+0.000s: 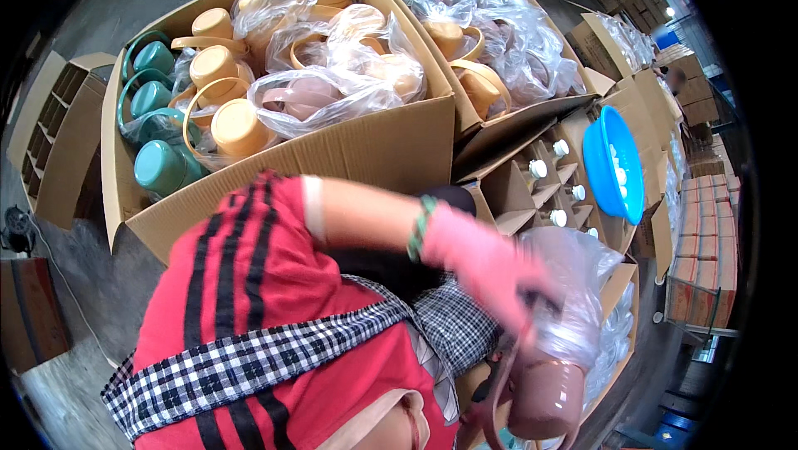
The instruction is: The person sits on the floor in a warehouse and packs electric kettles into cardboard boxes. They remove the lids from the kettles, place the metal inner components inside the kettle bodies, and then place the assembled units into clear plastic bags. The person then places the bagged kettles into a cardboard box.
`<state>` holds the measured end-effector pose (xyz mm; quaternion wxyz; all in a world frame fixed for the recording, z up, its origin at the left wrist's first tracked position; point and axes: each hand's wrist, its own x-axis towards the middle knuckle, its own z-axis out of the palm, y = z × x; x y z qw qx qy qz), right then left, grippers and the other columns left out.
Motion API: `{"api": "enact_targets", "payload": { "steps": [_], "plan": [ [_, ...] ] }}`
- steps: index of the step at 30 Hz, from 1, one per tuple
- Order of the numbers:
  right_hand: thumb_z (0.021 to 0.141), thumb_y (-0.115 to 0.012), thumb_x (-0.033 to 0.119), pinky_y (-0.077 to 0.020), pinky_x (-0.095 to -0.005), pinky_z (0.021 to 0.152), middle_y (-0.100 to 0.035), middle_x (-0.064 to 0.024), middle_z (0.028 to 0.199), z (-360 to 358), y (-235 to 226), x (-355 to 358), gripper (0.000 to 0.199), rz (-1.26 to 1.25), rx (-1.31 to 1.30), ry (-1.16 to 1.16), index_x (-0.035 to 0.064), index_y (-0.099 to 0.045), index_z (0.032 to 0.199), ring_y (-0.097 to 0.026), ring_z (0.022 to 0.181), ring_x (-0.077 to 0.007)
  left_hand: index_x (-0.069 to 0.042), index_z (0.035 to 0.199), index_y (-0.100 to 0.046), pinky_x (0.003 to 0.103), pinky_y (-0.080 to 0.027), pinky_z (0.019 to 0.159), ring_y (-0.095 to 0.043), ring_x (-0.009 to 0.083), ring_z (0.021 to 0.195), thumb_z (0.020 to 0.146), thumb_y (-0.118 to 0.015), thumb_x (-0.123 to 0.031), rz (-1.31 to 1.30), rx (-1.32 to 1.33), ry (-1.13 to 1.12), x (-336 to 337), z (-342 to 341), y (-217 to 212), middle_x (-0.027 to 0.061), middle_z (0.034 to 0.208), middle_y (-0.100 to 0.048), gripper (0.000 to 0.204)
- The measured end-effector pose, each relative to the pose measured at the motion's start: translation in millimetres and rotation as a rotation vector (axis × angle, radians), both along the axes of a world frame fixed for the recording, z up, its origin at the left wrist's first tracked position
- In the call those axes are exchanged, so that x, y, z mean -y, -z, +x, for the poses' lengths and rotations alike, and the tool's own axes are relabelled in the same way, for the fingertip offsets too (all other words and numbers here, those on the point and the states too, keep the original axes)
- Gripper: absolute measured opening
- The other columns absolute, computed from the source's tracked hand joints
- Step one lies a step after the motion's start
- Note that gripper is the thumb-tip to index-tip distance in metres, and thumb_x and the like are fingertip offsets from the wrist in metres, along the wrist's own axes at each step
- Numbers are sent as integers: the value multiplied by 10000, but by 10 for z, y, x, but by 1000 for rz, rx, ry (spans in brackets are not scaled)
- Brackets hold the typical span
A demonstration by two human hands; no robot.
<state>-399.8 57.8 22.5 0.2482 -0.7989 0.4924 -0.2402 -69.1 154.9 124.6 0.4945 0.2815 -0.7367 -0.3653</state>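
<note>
Red striped shirt (299,284) looms closest; nearer than the blue basin (597,163), the pink-gloved left hand (490,263) meets a partly bagged mauve bucket (544,400), grip too blurred to tell. Best steady its base, keeping plastic film (586,309) untwisted.

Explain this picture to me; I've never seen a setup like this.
There is no machine here: a person works with their own hands. The single picture comes from a wide, bending lens on their head, looking down, so the striped red shirt is their own. The left hand, in a pink glove, is at a mauve bucket partly in plastic; blur hides its exact grip. The right hand cannot be clearly made out. Open boxes stand around, holding yellow buckets, green buckets and white-capped bottles, with a blue basin next to the bottles.
</note>
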Motion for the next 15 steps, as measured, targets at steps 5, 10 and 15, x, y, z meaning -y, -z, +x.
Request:
{"api": "enact_targets", "payload": {
  "steps": [5, 10, 15],
  "plan": [
    [701, -554, 135, -327, -459, 928, -335, -191, 1248, 7, -179, -10, 596, 12, 57, 32, -18, -317, 1225, -336, 1142, -350, -7, 931, -566, 346, -451, 653, -568, 245, 712, 753, -583, -396, 481, 440, -1455, -129, 2419, 600, 172, 799, -586, 428],
    [706, -527, 110, -335, -484, 925, -326, -177, 1261, 454, -302, 230, 579, 78, 99, -143, -14, -319, 1232, -326, 1150, -355, -32, 963, -598, 267, -428, 700, -539, 150, 760, 784, -535, -431, 919, -381, -1595, -1988, 4047, 2232, 58, 914, -603, 442],
    [711, -499, 85, -343, -509, 922, -317, -163, 1274, 815, -898, 491, 566, -66, 92, -481, -10, -320, 1239, -317, 1157, -361, -93, 966, -587, 236, -455, 668, -550, 107, 722, 793, -568, -336, 1032, -978, -1209, -1497, 3187, 1444, 9, 851, -590, 298]
  ]
}}
